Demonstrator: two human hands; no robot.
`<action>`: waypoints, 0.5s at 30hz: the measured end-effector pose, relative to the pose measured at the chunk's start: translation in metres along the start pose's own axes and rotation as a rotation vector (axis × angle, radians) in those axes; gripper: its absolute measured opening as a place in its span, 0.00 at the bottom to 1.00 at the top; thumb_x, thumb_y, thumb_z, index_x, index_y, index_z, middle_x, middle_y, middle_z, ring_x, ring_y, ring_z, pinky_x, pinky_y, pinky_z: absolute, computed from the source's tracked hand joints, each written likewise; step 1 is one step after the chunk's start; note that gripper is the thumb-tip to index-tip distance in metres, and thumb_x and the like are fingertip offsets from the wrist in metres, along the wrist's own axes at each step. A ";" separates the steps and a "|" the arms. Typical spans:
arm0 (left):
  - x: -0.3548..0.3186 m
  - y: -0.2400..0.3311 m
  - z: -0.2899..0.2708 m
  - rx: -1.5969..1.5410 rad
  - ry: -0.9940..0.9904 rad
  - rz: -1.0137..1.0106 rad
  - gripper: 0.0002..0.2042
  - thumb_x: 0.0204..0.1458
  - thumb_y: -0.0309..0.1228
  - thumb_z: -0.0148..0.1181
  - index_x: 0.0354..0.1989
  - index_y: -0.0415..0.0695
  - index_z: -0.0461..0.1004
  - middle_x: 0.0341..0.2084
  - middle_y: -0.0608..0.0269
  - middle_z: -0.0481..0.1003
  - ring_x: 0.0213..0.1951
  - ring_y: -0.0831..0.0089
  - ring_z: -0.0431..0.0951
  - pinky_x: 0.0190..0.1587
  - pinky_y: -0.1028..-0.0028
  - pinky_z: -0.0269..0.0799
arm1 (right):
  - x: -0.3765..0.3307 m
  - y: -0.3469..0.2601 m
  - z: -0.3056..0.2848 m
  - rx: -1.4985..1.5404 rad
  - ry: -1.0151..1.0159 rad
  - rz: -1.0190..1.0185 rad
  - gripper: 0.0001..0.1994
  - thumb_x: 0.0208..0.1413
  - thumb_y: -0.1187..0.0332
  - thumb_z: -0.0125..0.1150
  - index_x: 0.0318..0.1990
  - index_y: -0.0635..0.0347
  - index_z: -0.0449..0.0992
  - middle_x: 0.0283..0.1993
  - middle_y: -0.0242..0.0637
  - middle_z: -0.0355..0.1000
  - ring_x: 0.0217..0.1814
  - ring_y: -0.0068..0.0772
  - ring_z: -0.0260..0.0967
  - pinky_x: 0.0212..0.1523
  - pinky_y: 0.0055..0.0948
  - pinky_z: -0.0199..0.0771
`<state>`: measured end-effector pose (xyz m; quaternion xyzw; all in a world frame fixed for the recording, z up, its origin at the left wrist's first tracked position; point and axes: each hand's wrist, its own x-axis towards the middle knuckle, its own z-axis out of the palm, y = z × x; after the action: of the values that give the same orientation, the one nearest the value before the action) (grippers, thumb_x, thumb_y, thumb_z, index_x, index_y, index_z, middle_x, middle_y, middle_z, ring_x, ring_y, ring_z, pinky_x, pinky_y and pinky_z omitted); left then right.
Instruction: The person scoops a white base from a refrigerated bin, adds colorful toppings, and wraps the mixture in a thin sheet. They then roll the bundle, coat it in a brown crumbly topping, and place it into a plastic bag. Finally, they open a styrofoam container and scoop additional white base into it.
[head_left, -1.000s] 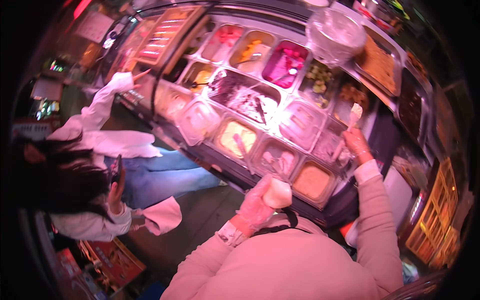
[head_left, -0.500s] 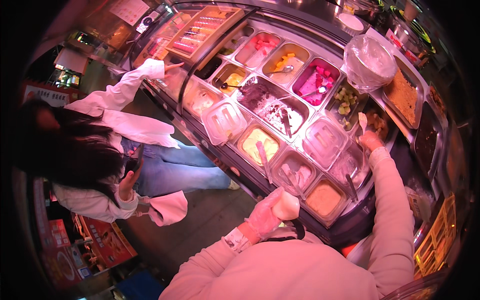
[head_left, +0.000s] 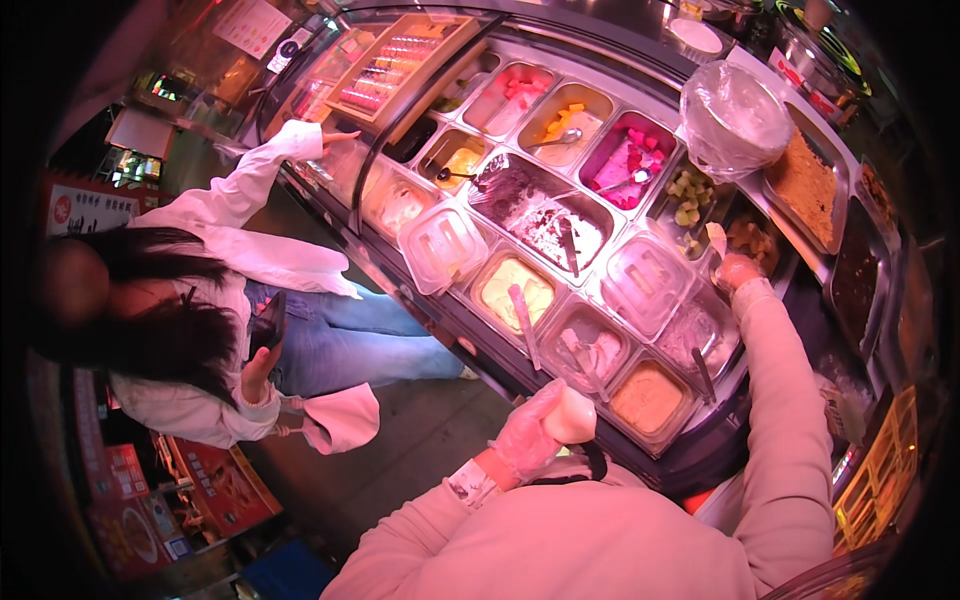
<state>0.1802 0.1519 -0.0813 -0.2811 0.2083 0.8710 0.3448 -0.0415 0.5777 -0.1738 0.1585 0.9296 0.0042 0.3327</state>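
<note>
My left hand, in a clear glove, is closed around a smooth, rounded white piece whose exact kind I cannot make out. It is just off the counter's near edge, by the tub of light brown filling. My right hand, also gloved, grips a small spatula with something pale at its upper end. That hand is over the right side of the counter, beside the tub of green fruit cubes and a tub of brownish pieces.
Metal tubs hold dark crumbs, yellow cream and pink cubes. A plastic-covered bowl stands beside a tray of brown powder. Across the counter, a person holds a phone and reaches toward the glass.
My right hand and the spatula have moved slightly up and left. The left hand still holds the white piece, nearly in place. The person opposite has turned their head a little.
</note>
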 end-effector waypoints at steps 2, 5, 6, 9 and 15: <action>-0.001 0.002 0.001 -0.013 -0.018 -0.002 0.21 0.73 0.41 0.46 0.64 0.37 0.68 0.58 0.52 0.76 0.59 0.60 0.77 0.66 0.58 0.70 | 0.001 -0.003 0.004 0.026 0.051 0.033 0.19 0.56 0.60 0.59 0.51 0.60 0.84 0.56 0.54 0.79 0.58 0.56 0.78 0.57 0.48 0.78; -0.003 0.005 0.006 -0.014 -0.003 0.007 0.21 0.72 0.44 0.47 0.59 0.37 0.72 0.53 0.53 0.79 0.57 0.61 0.78 0.64 0.59 0.72 | 0.008 0.002 0.011 0.023 0.071 0.007 0.20 0.55 0.59 0.60 0.50 0.61 0.84 0.54 0.55 0.79 0.56 0.57 0.79 0.56 0.48 0.79; -0.004 0.005 0.005 -0.016 -0.011 0.002 0.21 0.72 0.44 0.47 0.57 0.38 0.73 0.51 0.53 0.79 0.56 0.61 0.79 0.63 0.60 0.72 | 0.010 0.002 0.012 0.033 0.064 0.023 0.20 0.55 0.60 0.60 0.51 0.60 0.84 0.55 0.54 0.79 0.58 0.55 0.78 0.58 0.46 0.78; -0.006 0.008 0.009 -0.011 -0.027 -0.015 0.22 0.72 0.47 0.48 0.53 0.39 0.76 0.48 0.54 0.81 0.53 0.62 0.80 0.61 0.61 0.73 | 0.007 0.000 0.013 0.073 0.045 0.045 0.20 0.56 0.61 0.59 0.54 0.58 0.84 0.58 0.50 0.79 0.63 0.51 0.76 0.61 0.43 0.77; -0.007 0.013 0.008 -0.053 -0.073 -0.071 0.24 0.70 0.50 0.50 0.55 0.38 0.75 0.50 0.54 0.80 0.55 0.61 0.79 0.64 0.59 0.71 | -0.014 0.000 0.009 0.152 0.213 -0.009 0.21 0.54 0.59 0.61 0.49 0.64 0.83 0.51 0.58 0.79 0.53 0.59 0.79 0.56 0.50 0.79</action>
<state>0.1717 0.1445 -0.0685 -0.2656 0.1622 0.8731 0.3752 -0.0259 0.5727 -0.1720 0.1779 0.9580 -0.0508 0.2189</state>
